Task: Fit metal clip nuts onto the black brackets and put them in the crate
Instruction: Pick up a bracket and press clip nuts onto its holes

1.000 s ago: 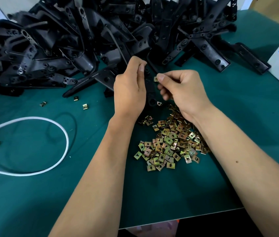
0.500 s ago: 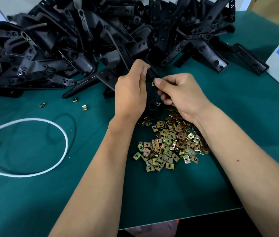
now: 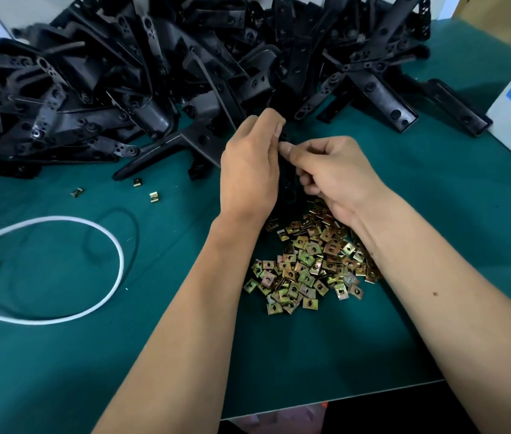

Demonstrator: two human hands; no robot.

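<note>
Mid-job — one bracket in hand, a large heap of brackets left to fit.

The person's left hand [image 3: 249, 170] curls round a narrow black plastic bracket [image 3: 288, 186] held upright between the two hands, while the right hand [image 3: 332, 173] pinches thumb against forefinger at the bracket's upper end, probably pressing on a metal clip nut, though the nut itself is hidden behind the fingertips. Just below the hands lies a loose pile of brass-coloured square clip nuts [image 3: 310, 264] on the green table mat [image 3: 60, 355], with a few stray nuts [image 3: 153, 197] off to the left near a white cord loop [image 3: 116, 245]. Behind the hands rises the big tangled heap of black brackets [image 3: 122, 83]. No crate is in view, so finished pieces cannot be counted — judging by the heap and the nut pile, most of the work lies ahead.
</note>
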